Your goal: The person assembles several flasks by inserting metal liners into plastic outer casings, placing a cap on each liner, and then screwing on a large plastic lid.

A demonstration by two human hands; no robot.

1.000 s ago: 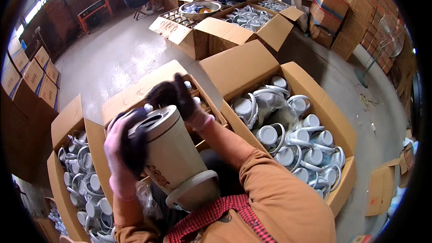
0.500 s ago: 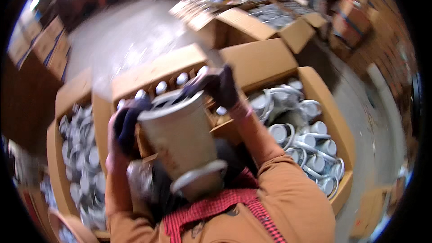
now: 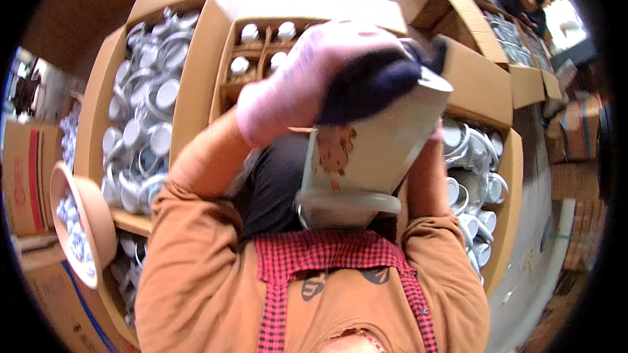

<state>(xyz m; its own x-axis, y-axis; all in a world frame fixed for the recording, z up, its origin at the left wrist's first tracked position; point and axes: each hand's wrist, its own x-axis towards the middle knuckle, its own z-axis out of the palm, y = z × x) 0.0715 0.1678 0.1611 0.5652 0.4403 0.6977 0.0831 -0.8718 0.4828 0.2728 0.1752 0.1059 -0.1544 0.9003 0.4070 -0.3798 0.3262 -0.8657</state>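
A pale grey tapered flask shell [image 3: 373, 150] with a brown printed pattern is held tilted before my chest. Its wide end points up and away, and a flared collar [image 3: 350, 202] rings its narrower near end. My left hand [image 3: 333, 82], in a pink glove with a dark navy palm, curls over the wide end, fingers on the rim. Behind the shell, my right hand [image 3: 437, 55] is mostly hidden; dark glove fingertips show at the far rim. What lies inside the wide end cannot be seen.
A divided carton [image 3: 229, 72] with silvery-topped pieces stands ahead. Cartons of grey handled tops stand left [image 3: 85, 124] and right [image 3: 513, 202]. A peach basin [image 3: 98, 216] of small pale pieces sits at left. Stacked cartons [image 3: 575, 137] line the right; people sit far right.
My view has swung, shifting the surroundings. The shell has tipped toward the right, and my left hand has moved across its wide end. My right hand has gone mostly behind it.
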